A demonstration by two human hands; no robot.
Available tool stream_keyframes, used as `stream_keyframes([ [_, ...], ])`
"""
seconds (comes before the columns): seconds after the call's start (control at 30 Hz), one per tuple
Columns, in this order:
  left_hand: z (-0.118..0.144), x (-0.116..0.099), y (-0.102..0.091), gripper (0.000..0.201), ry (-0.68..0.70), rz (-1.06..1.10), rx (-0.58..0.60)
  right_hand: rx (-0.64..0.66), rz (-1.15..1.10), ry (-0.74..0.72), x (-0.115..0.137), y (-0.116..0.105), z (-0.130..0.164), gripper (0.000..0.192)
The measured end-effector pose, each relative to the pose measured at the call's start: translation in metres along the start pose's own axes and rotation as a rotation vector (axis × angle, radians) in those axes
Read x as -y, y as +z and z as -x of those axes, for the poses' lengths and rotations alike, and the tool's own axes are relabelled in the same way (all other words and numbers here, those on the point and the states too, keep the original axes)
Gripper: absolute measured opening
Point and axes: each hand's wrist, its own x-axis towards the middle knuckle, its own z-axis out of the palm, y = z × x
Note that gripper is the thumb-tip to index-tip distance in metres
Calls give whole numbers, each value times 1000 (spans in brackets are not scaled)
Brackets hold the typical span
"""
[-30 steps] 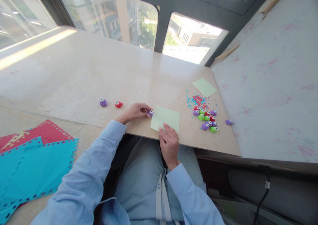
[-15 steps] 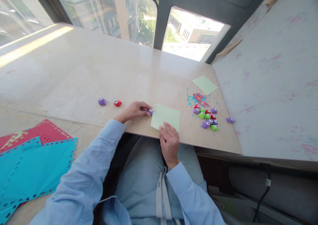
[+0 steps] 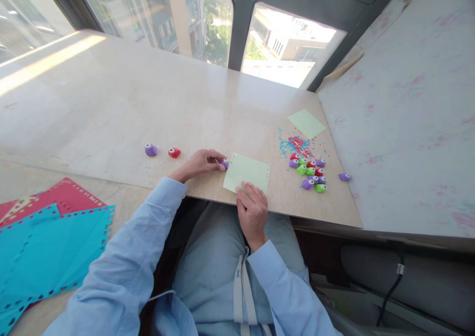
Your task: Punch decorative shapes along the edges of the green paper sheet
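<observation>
We list one left hand (image 3: 204,164), pinching a purple punch (image 3: 224,163) at the left edge of a green sheet (image 3: 248,170) on the table (image 3: 148,103), and one right hand (image 3: 253,211), fingers resting on the sheet's near part. Leftward we count a red punch (image 3: 174,152), a second purple punch (image 3: 151,150), and blue paper (image 3: 59,252) overlapping red paper (image 3: 70,190). Rightward we enter clustered punches (image 3: 310,170), confetti (image 3: 299,145) just behind them, another green sheet (image 3: 307,123) beyond, and a lone punch (image 3: 345,176) by the table's right edge.

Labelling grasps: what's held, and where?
Left hand pinches purple paper punch by its left end; right hand on pale green sheet at near edge, grip unclear.
</observation>
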Motion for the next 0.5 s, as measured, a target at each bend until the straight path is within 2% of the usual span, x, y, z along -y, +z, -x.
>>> stream_keyframes([
  [0.5, -1, 2, 0, 40, -19, 18, -4, 28, -9, 19, 1, 1, -2, 27],
])
